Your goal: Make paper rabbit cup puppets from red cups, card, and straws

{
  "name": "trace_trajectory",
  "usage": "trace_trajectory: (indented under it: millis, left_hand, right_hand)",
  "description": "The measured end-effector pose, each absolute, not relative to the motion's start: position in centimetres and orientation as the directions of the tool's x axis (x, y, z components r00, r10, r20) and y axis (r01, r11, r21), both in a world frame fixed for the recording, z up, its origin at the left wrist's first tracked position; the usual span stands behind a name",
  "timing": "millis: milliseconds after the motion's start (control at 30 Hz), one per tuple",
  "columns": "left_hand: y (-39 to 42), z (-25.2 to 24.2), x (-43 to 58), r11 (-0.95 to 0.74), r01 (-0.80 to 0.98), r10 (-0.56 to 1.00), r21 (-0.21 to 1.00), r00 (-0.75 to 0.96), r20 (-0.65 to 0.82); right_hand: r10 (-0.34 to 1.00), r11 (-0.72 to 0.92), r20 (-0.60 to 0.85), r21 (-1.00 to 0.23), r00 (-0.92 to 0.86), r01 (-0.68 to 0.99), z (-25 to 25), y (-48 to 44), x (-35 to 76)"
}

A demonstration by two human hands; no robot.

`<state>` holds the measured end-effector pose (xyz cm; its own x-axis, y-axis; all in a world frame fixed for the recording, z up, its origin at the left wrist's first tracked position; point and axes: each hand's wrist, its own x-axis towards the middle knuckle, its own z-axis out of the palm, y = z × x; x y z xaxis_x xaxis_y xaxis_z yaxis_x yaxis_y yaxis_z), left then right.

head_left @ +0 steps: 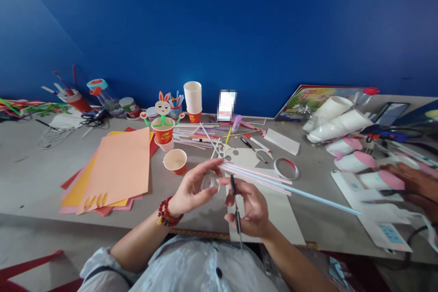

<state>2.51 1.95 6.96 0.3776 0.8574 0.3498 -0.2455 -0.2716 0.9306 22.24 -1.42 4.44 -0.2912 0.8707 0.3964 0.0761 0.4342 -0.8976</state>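
My left hand (pixel 195 188), with a red bead bracelet at the wrist, is closed round a small roll of clear tape (pixel 209 181). Just to its right, my right hand (pixel 251 205) holds dark-handled scissors (pixel 236 205), their blades pointing down toward my shirt. The fingertips of my right hand are close to the tape roll; whether they touch it is unclear. Pink and blue striped straws (pixel 263 175) lie just beyond my hands, over white paper (pixel 284 219). An open paper cup (pixel 175 161) stands to the left of my left hand.
Colored paper sheets (pixel 123 164) are stacked at the left. A rabbit-decorated cup (pixel 163 131) and stacked white cups (pixel 193 96) stand behind. A white tape ring (pixel 286 169) lies right of centre. Another person's hand (pixel 410 178) is at the far right, near a power strip (pixel 371 212).
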Motion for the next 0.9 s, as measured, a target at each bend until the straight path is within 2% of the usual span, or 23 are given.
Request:
trace_trajectory:
  millis: [100, 200, 467, 767, 900]
  left_hand:
    - [1.9, 7.0, 2.4, -0.350, -0.183, 0.818, 0.918, 0.418, 0.395]
    - [1.8, 7.1, 2.2, -0.403, -0.122, 0.790, 0.907, 0.453, 0.412]
    - [1.8, 7.5, 1.7, -0.404, -0.051, 0.746, 0.913, 0.559, 0.362]
    - [1.7, 7.2, 2.2, -0.300, -0.172, 0.739, 0.938, 0.580, 0.342]
    - [1.9, 7.4, 2.2, -0.273, -0.203, 0.740, 0.940, 0.580, 0.340]
  right_hand:
    - [0.843, 0.524, 0.495, -0.843, -0.211, 0.119, 4.5, -1.0, 21.7]
    - [0.846, 0.533, 0.513, -0.827, -0.146, 0.180, 5.0, -0.6, 21.4]
    - [0.924, 0.308, 0.280, -0.949, -0.262, 0.072, 7.4, 0.0, 21.7]
    - [0.946, 0.212, 0.212, -0.977, -0.247, -0.030, 6.4, 0.2, 21.9]
    - [0.929, 0.199, 0.209, -0.978, -0.304, -0.063, 7.2, 0.2, 21.9]
